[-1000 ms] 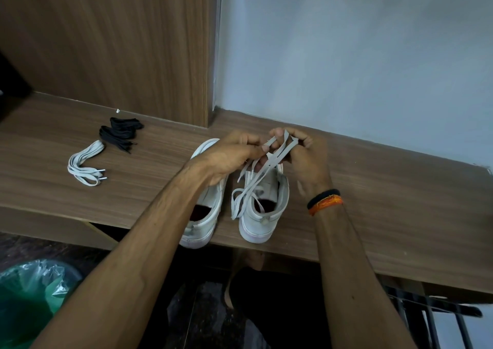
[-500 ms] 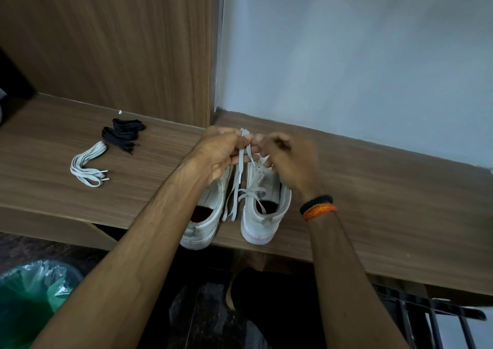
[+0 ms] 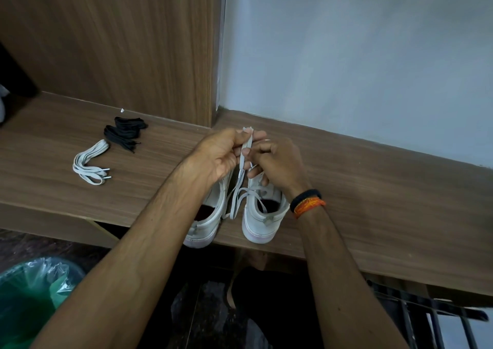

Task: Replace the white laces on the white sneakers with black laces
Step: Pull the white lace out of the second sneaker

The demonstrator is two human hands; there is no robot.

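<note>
Two white sneakers on the wooden worktop [image 3: 373,188], side by side at its near edge, heels toward the camera: left sneaker [image 3: 205,231], partly hidden under the left forearm, and right sneaker [image 3: 262,224]. Left sneaker's eyelets could not be seen.

One white lace [image 3: 241,180] was drawn up out of the right sneaker; loops of it hung down between the two shoes. Left hand [image 3: 216,156] pinched the upper end of this lace between thumb and fingers, fingers curled, the lace end poking out above the fingertips. Right hand [image 3: 277,164] was curled just beside it, fingers on the same lace lower down – held over the front of the right sneaker. The two hands were nearly touching.

One loose white lace [image 3: 90,161], folded in a bundle, lay on the worktop well to the left of the shoes. Black laces [image 3: 125,133] lay in a bundle just behind it – exact count could not be told, looked like two folded lengths.

Right wrist carried two bands [image 3: 306,201]: one black, one orange.

One bin with a green liner [image 3: 32,300] on the floor at lower left
</note>
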